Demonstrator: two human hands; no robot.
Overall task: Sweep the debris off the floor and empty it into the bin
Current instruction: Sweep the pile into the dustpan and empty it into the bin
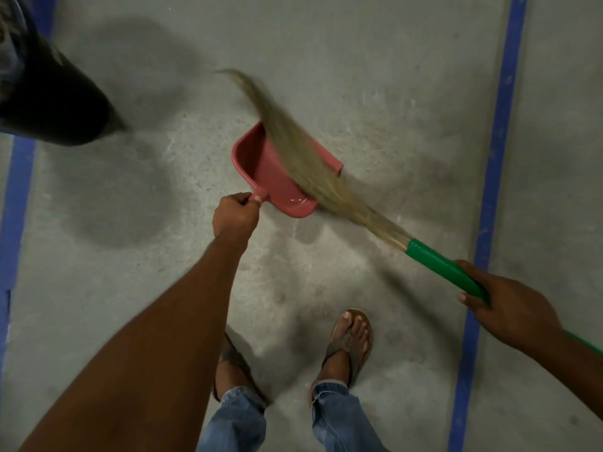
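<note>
Now | left hand (235, 215) fingers curled tight on pink dustpan (261, 168) handle, holding it low on floor (391, 93) to catch dirt | right hand (502, 308) fingers wrapped round green-handled broom (359, 211), bristles over pan mouth | black bin (55, 102) near, far left

Faded blue jeans (339, 419), 2 brown flip-flops (345, 350), bare forearms (156, 337).

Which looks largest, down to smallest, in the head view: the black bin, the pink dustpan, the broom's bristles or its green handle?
1. black bin, though the frame edge cuts it off.
2. bristles and pink dustpan: too close to rank; the bristles are longer, narrower and blurred.
3. green handle, partly inside the right hand.
</note>
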